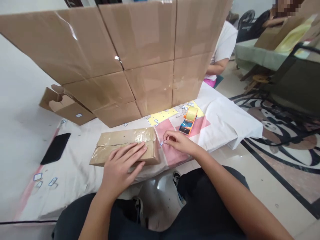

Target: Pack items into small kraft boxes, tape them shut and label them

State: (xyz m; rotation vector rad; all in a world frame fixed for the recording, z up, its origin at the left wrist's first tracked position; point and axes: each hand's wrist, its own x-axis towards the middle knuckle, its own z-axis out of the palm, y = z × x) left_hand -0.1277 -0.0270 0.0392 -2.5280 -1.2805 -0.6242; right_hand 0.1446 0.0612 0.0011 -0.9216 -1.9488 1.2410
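A taped cardboard box (127, 136) lies on the cloth-covered table in front of me. My left hand (122, 165) rests flat on its top, fingers stretched out and thumb apart near the front edge. Just off the box's right end, my right hand (178, 141) is closed in a pinch. A small white piece with a blue edge, like a sticker (161, 143), shows at those fingertips. Behind the right hand lies an orange tape dispenser (191, 116) with a yellowish roll.
Stacked cardboard boxes (150, 83) form a wall behind the work area. An opened box (72, 106) and a black phone-like slab (55, 148) are at left, with several loose stickers (38, 177) nearby. Another person's arm (217, 66) shows behind the stack.
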